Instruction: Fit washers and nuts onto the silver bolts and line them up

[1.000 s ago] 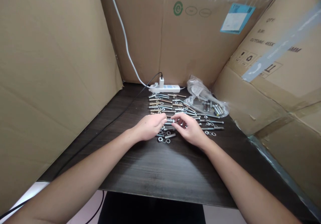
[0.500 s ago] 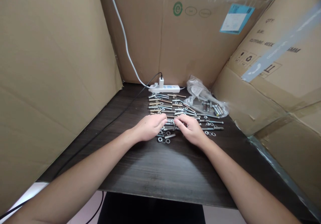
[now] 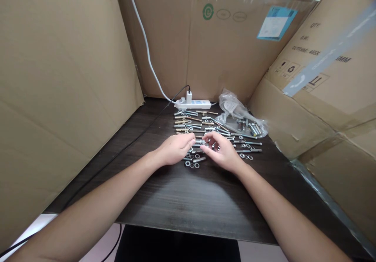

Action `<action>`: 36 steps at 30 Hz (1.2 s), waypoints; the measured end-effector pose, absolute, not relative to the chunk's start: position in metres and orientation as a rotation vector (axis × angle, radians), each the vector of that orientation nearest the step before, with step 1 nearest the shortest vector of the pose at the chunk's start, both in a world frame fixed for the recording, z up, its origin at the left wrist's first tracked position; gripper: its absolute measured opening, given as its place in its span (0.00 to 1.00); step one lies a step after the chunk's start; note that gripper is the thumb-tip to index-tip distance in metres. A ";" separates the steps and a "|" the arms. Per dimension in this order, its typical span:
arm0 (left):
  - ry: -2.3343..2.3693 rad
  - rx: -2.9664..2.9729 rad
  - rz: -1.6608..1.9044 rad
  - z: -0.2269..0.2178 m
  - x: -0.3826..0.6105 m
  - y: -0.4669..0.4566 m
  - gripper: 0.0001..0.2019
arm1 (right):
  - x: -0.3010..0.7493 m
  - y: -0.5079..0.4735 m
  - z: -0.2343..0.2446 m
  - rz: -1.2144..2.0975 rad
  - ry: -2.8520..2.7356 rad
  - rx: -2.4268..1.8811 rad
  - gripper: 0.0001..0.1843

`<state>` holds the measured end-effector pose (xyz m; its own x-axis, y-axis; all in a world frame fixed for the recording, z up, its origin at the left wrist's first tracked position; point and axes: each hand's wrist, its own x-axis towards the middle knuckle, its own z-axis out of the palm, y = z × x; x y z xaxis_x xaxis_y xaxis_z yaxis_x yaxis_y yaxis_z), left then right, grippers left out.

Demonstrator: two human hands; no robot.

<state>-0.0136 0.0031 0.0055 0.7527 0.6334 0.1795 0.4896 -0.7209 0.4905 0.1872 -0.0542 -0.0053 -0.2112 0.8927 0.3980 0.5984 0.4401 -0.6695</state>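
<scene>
Right hand [image 3: 223, 151] has drawn back slightly, baring the bolt [image 3: 200, 141] pinched in both closed grips; left hand [image 3: 175, 148] steadies it above the tabletop [image 3: 182, 199].

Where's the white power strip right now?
Head view, far centre of the dark table, against the back cardboard wall: the power strip lies just behind the rows of bolts, left of the plastic bag.

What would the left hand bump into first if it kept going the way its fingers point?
The left hand points right, at the small bolt pinched between both hands, so it meets that first. Just past it are the fingers of the right hand. Depth is hard to judge.
</scene>
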 end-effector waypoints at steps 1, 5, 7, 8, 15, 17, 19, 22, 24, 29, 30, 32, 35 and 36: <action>0.848 2.532 0.474 0.006 -0.013 0.002 0.13 | 0.188 -0.054 -0.005 0.479 -1.934 -1.257 0.09; 0.835 2.535 0.487 0.007 -0.013 0.001 0.14 | 0.188 -0.053 -0.005 0.448 -1.982 -1.262 0.12; 0.839 2.535 0.482 0.007 -0.013 0.002 0.13 | 0.188 -0.053 -0.005 0.452 -1.973 -1.277 0.10; 0.845 2.533 0.482 0.007 -0.013 0.002 0.13 | 0.187 -0.054 -0.005 0.454 -1.965 -1.278 0.08; 0.868 2.528 0.490 0.006 -0.014 0.003 0.13 | 0.184 -0.056 -0.006 0.457 -1.922 -1.229 0.09; 0.855 2.526 0.485 0.007 -0.013 0.003 0.13 | 0.185 -0.056 -0.005 0.472 -1.916 -1.246 0.11; 0.843 2.529 0.483 0.007 -0.013 0.002 0.13 | 0.186 -0.056 -0.005 0.465 -1.923 -1.259 0.09; 0.836 2.540 0.483 0.007 -0.013 0.002 0.13 | 0.187 -0.054 -0.005 0.432 -1.957 -1.260 0.10; 0.837 2.541 0.479 0.007 -0.013 0.002 0.13 | 0.186 -0.054 -0.005 0.431 -1.965 -1.271 0.10; 0.843 2.516 0.490 0.008 -0.013 0.002 0.13 | 0.184 -0.056 -0.005 0.421 -1.937 -1.225 0.07; 0.842 2.512 0.494 0.008 -0.013 0.002 0.13 | 0.184 -0.056 -0.005 0.414 -1.934 -1.218 0.07; 0.840 2.507 0.498 0.008 -0.013 0.002 0.13 | 0.184 -0.057 -0.005 0.415 -1.931 -1.220 0.08; 0.843 2.505 0.500 0.008 -0.013 0.002 0.13 | 0.185 -0.056 -0.005 0.462 -1.920 -1.253 0.11; 0.842 2.509 0.497 0.007 -0.013 0.002 0.13 | 0.186 -0.056 -0.005 0.472 -1.919 -1.260 0.10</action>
<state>-0.0134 0.0016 0.0075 0.7495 0.6337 0.1914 0.4735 -0.7153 0.5139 0.1857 -0.0558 -0.0054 -0.2074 0.8916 0.4024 0.6035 0.4404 -0.6647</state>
